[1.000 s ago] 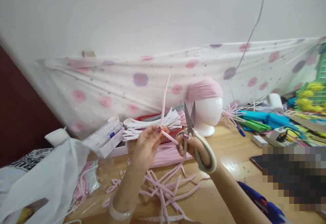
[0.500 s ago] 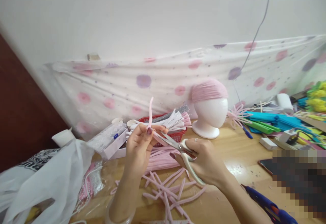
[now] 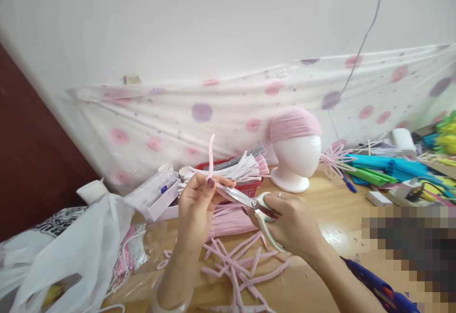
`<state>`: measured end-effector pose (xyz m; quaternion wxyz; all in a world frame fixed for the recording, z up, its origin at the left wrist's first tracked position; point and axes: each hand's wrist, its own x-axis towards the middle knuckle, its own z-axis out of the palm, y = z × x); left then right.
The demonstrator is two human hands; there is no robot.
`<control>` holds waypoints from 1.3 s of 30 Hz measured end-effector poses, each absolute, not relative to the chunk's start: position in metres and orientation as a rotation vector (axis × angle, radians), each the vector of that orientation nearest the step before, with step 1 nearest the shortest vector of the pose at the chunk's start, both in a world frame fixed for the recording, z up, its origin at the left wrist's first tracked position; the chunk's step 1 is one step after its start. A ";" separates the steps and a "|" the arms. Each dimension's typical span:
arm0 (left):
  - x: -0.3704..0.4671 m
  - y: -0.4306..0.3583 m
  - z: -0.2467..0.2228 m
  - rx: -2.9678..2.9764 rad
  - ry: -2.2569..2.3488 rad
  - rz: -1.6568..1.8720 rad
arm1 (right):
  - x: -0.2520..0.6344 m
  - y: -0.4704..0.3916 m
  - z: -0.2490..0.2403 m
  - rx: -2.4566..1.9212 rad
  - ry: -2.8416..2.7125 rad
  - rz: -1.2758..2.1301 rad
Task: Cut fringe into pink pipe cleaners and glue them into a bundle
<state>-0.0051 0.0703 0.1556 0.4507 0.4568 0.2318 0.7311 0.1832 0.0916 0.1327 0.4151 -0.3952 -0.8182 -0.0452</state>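
Between thumb and fingers, my left hand [image 3: 197, 201] pinches a pink pipe cleaner [image 3: 211, 156], one end sticking upward. My right hand [image 3: 288, 215] is closed around the handles of white-handled scissors [image 3: 265, 227]. Their blades point left and lie close together against the pipe cleaner beside my left fingertips; whether they cut into it I cannot tell. Below the hands, several loose cut pink pipe cleaners [image 3: 231, 263] are strewn on the table. A thick bundle of pink pipe cleaners [image 3: 233, 222] lies just behind them.
A red basket [image 3: 249, 189] holds white, pink and silver pipe cleaners. Behind stands a white foam head [image 3: 295, 161] wrapped in pink. A blue glue gun [image 3: 372, 284] lies at right front, a white plastic bag [image 3: 81, 251] at left. Blue and green bundles [image 3: 386, 165] fill the right back.
The scissor blades have closed from a slight gap to nearly together at the pipe cleaner. My left hand keeps its pinch. The whole view has shifted slightly.
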 end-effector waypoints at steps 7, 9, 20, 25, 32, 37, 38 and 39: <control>-0.005 0.068 0.156 1.118 0.587 1.827 | 0.183 0.095 0.130 -0.970 -2.027 -0.168; -0.005 0.068 0.156 1.116 0.587 1.829 | 0.183 0.096 0.129 -0.966 -2.025 -0.167; -0.002 0.068 0.157 1.085 0.580 1.829 | 0.181 0.098 0.128 -0.913 -2.005 -0.160; -0.002 0.068 0.160 0.974 0.569 1.897 | 0.183 0.089 0.141 -0.953 -1.972 -0.113; -0.006 0.068 0.164 0.882 0.632 2.014 | 0.198 0.062 0.154 -0.896 -1.956 -0.262; -0.003 0.066 0.163 0.837 0.643 1.999 | 0.199 0.062 0.156 -0.902 -1.908 0.059; -0.002 0.067 0.163 0.813 0.640 1.984 | 0.198 0.065 0.156 -0.930 -1.905 0.211; 0.000 0.067 0.162 0.785 0.636 1.965 | 0.196 0.068 0.157 -0.959 -1.895 0.380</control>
